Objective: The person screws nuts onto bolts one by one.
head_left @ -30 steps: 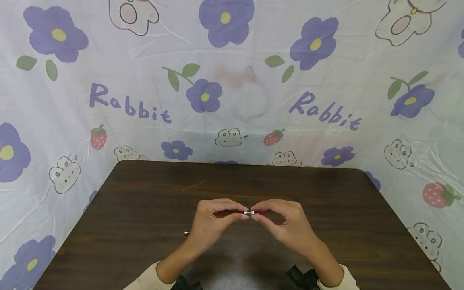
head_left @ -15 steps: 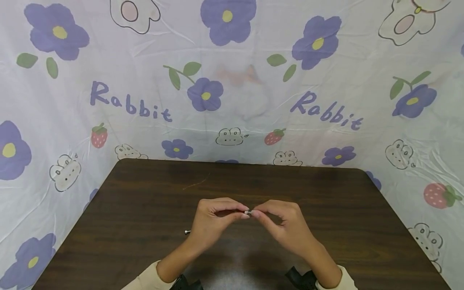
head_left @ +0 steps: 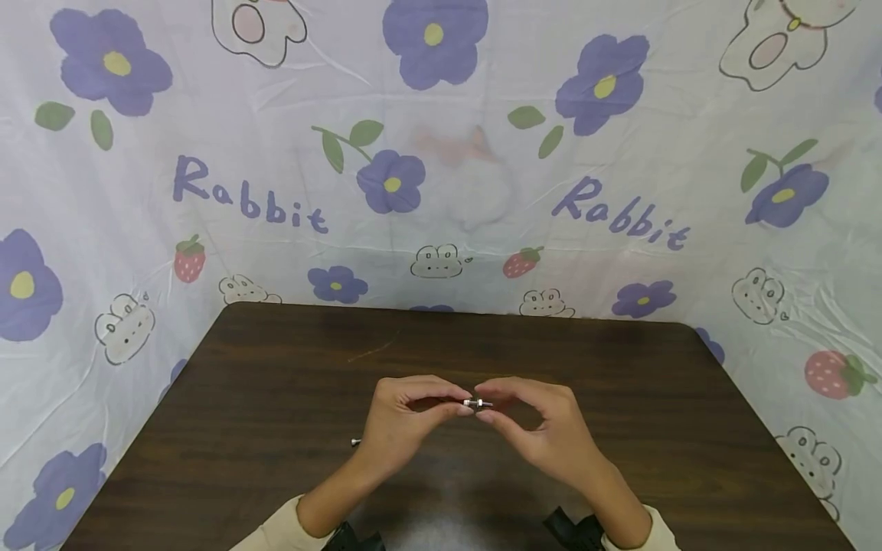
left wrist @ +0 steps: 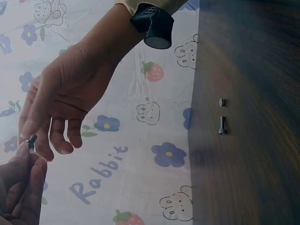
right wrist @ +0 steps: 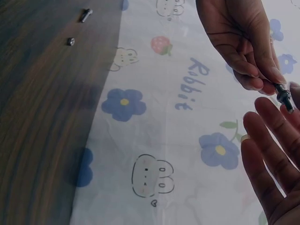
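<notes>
My left hand [head_left: 403,421] pinches a small metal bolt [head_left: 488,404] by its head end, between thumb and index finger, with the shank pointing right. Partway along the shank sits a nut [head_left: 480,403]. My right hand [head_left: 554,421] is around the bolt's free end, thumb and index finger parted to either side of the nut. In the right wrist view the threaded end of the bolt [right wrist: 284,97] shows between the right thumb and the extended fingers [right wrist: 269,154]. The left wrist view shows the bolt tip [left wrist: 32,139] rising from the left fingertips.
On the dark wooden table [head_left: 276,383] lies a second bolt [left wrist: 222,125] with a loose nut [left wrist: 222,102] beside it; the left wrist partly hides them from the head view. A printed cloth [head_left: 441,214] hangs behind the table. Both wrists wear black cameras [left wrist: 158,33].
Half a second ago the right thumb and index finger closed over the nut and the bolt's end; now they have parted and both show again. The left hand keeps its pinch.
</notes>
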`<state>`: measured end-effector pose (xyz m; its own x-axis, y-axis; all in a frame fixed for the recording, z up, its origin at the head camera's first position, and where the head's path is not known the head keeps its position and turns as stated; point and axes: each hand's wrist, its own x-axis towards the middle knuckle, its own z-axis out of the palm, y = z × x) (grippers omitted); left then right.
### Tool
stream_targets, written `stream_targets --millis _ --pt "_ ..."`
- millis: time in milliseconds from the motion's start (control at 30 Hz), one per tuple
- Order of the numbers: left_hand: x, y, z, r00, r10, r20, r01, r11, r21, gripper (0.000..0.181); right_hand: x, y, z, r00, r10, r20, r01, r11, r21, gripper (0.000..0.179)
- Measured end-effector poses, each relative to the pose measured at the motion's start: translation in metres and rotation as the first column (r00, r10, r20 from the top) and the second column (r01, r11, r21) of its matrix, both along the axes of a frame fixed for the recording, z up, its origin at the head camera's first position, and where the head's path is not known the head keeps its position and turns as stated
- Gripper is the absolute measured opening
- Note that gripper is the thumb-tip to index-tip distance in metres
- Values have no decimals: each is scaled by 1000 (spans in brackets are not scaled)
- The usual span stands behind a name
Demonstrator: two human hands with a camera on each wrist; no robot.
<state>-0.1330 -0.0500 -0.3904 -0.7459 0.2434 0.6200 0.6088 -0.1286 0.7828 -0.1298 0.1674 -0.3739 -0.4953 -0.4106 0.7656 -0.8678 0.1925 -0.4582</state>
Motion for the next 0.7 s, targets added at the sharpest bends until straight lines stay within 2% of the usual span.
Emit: stream_targets --millis 133,300,700 --pt "0 0 0 1000 -4 -7 4 1000 -1 11 -2 0 -1 998 20 -53 -21 1000 -16 30" --pt "1 0 0 1000 -16 -6 16 1000 3 10 -3 0 -1 998 18 -64 -18 1000 7 28" --pt "0 1 -1 1000 -20 -22 20 1000 13 11 1 -1 1 1000 -10 19 9 999 51 22"
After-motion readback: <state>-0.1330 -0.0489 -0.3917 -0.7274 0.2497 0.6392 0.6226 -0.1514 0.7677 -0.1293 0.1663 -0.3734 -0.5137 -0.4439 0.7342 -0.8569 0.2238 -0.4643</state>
